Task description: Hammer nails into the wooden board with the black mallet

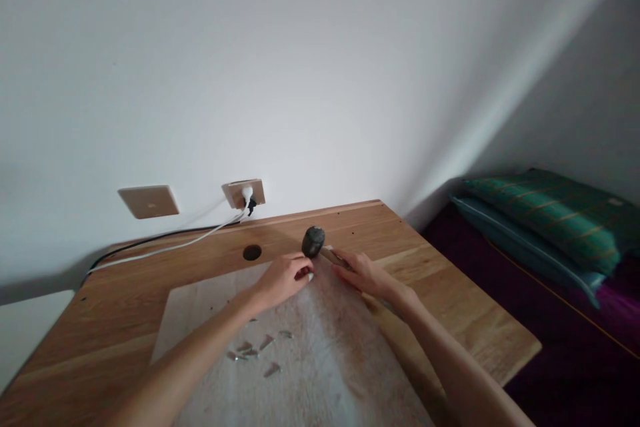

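Left hand (283, 277) pinches a small pale piece (311, 276) while the right hand (367, 273) grips the mallet (314, 242) just beside it; a stray tap could catch a finger or make the piece skid. The mallet's dark, blunt head is near the sheet's (320, 373) far edge, beyond loose slivers (273, 369).
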A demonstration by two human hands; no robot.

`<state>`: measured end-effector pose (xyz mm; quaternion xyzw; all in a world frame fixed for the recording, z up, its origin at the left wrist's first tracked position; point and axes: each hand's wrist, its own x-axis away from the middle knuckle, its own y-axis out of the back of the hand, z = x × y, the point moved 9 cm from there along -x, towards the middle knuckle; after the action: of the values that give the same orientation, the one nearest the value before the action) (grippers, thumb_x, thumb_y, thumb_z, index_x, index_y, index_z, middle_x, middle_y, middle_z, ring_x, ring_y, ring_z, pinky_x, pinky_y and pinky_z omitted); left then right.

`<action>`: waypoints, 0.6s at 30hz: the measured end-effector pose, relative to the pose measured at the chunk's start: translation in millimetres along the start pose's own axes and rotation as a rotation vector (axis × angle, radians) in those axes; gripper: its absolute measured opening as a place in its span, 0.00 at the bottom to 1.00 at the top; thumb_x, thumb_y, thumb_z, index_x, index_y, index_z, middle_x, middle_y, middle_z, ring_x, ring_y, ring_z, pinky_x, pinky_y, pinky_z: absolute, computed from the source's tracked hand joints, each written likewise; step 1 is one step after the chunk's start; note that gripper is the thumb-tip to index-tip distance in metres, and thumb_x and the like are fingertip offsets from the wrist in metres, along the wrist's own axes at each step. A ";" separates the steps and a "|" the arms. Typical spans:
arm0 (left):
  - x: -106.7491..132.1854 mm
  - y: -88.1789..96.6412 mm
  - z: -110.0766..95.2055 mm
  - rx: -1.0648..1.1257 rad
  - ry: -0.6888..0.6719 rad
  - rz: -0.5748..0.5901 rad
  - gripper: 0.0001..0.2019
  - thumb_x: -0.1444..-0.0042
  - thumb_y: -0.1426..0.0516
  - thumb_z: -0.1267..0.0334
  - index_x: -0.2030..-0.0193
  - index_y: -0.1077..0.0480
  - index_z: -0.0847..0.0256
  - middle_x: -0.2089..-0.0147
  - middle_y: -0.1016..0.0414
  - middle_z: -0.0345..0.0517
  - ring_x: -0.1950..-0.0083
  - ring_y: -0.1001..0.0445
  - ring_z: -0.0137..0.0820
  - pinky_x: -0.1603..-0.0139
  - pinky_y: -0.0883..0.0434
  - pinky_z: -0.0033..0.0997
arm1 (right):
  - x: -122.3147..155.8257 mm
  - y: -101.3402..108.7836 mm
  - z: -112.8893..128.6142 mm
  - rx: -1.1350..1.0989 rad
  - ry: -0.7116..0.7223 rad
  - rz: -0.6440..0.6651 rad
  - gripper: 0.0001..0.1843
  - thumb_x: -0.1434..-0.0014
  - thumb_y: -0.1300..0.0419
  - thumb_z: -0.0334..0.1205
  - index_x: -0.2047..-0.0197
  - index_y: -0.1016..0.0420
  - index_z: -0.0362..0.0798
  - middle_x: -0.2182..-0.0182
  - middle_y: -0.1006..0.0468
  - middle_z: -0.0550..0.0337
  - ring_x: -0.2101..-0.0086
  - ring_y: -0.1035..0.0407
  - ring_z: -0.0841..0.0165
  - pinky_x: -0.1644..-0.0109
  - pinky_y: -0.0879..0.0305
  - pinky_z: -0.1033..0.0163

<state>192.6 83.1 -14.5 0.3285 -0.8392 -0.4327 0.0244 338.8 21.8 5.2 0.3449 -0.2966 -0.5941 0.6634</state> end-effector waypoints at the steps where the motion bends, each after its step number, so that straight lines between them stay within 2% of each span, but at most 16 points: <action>1: 0.3 -1.6 -2.8 0.007 -0.011 -0.005 0.08 0.41 0.40 0.74 0.61 0.20 0.61 0.62 0.20 0.44 0.64 0.24 0.31 0.60 0.30 0.28 | 0.2 2.5 -0.3 0.026 0.014 -0.004 0.20 0.28 0.45 0.41 0.38 0.23 0.47 0.55 0.12 0.50 0.56 0.17 0.57 0.53 0.27 0.61; 3: 0.5 -2.9 -8.7 0.034 -0.029 -0.010 0.07 0.40 0.40 0.72 0.60 0.20 0.61 0.62 0.21 0.44 0.64 0.24 0.31 0.59 0.30 0.28 | 2.2 4.3 -1.1 0.078 0.027 -0.015 0.22 0.25 0.48 0.42 0.33 0.27 0.47 0.46 0.15 0.46 0.48 0.20 0.55 0.46 0.29 0.59; 4: 0.3 -3.2 -11.2 0.051 -0.036 -0.009 0.07 0.39 0.40 0.72 0.59 0.20 0.61 0.62 0.20 0.44 0.63 0.24 0.31 0.59 0.29 0.28 | 3.5 3.5 -1.7 0.101 0.027 -0.017 0.23 0.25 0.48 0.42 0.31 0.29 0.48 0.44 0.16 0.45 0.46 0.20 0.55 0.45 0.29 0.58; 8: 1.5 -1.2 -12.8 0.098 -0.023 -0.041 0.08 0.39 0.41 0.72 0.58 0.20 0.60 0.60 0.19 0.45 0.62 0.23 0.30 0.57 0.29 0.28 | 7.6 -4.1 -5.5 0.185 -0.007 -0.014 0.22 0.23 0.50 0.43 0.30 0.32 0.49 0.49 0.14 0.47 0.52 0.18 0.55 0.50 0.30 0.59; 15: 6.8 -3.4 -5.9 0.104 -0.035 -0.055 0.09 0.41 0.40 0.75 0.58 0.21 0.60 0.61 0.21 0.43 0.64 0.26 0.28 0.60 0.31 0.27 | 7.3 -12.2 -13.7 0.353 -0.111 -0.006 0.13 0.22 0.49 0.42 0.45 0.27 0.47 0.58 0.13 0.48 0.57 0.17 0.55 0.56 0.34 0.62; 18: 3.8 -4.3 -4.9 0.069 -0.054 -0.061 0.09 0.40 0.41 0.75 0.58 0.21 0.61 0.61 0.22 0.43 0.64 0.26 0.28 0.59 0.30 0.27 | 5.6 -17.5 -14.7 0.423 -0.125 0.007 0.14 0.21 0.52 0.42 0.43 0.29 0.46 0.57 0.13 0.44 0.56 0.17 0.54 0.56 0.33 0.61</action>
<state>193.5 75.6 -15.6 0.3427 -0.8436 -0.4129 -0.0226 341.0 16.8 -17.7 0.4377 -0.4566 -0.5364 0.5587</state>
